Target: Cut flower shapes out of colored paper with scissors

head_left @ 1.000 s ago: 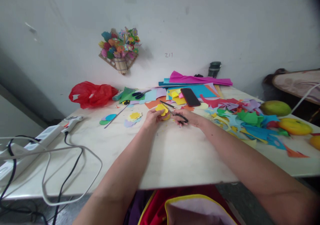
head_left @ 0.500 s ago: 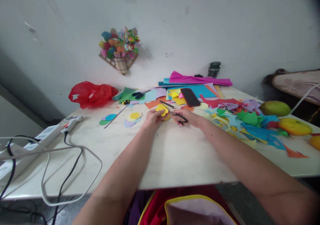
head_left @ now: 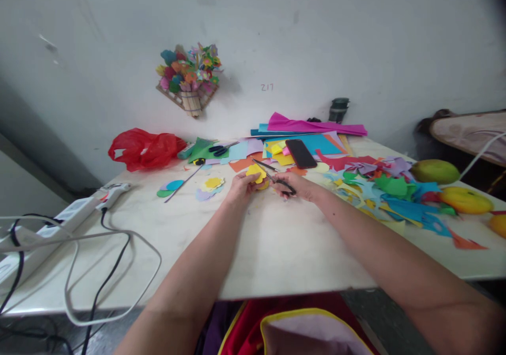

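Note:
My left hand (head_left: 239,186) is closed on a yellow paper cut-out (head_left: 256,174), held just above the white table (head_left: 272,239). My right hand (head_left: 293,185) grips black-handled scissors (head_left: 276,178), whose blades point left and up into the yellow paper. Both hands meet at the middle of the table, a little beyond its centre. A finished yellow-and-lilac paper flower (head_left: 211,186) lies just left of my left hand.
Coloured paper scraps (head_left: 389,191) cover the right side, with mangoes (head_left: 435,170) beyond. A black phone (head_left: 301,153) lies on stacked paper sheets. A second pair of scissors (head_left: 221,148), a red plastic bag (head_left: 142,147), a glue gun (head_left: 113,191) and a power strip with cables (head_left: 47,228) sit left.

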The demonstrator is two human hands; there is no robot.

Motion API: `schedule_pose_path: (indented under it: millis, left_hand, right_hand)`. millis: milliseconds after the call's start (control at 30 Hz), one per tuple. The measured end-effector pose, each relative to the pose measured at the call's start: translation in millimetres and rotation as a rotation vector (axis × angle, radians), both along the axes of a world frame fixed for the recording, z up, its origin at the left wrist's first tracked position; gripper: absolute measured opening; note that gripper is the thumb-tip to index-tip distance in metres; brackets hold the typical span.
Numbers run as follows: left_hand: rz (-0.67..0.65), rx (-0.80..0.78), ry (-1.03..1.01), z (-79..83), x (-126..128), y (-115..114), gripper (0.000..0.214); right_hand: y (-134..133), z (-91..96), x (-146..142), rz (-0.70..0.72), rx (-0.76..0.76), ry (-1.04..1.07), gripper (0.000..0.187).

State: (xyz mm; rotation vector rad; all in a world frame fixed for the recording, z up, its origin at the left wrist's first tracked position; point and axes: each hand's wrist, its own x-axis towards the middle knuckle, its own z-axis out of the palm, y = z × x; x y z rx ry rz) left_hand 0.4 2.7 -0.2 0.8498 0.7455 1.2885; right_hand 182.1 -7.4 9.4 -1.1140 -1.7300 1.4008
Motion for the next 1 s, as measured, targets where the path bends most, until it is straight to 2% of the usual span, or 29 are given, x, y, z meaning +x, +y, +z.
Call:
schedule_pose_path:
  millis: [333,500,733,1000]
  left_hand:
    - [-0.013,-0.005,-0.047,0.0,0,-1,0.017]
    - [-0.041,-0.008,-0.009,2.4,1,-3,0.016]
    - [-0.004,-0.011,0.059,-0.9,0,2,0.02]
    - [0.005,0.046,0.068,-1.3,-2,1,0.028]
  right_hand:
    - [-1,2.3,-2,-0.022,-0.019,0.037,0.021]
    - [1,-2.3,-2,-0.043,-0.005,0.061,0.027]
    - [8,-9.2,1,-0.052,0.013,0.086,0.027]
    - [0,-1.4,-1,-0.015,0.003,0.033,0.022]
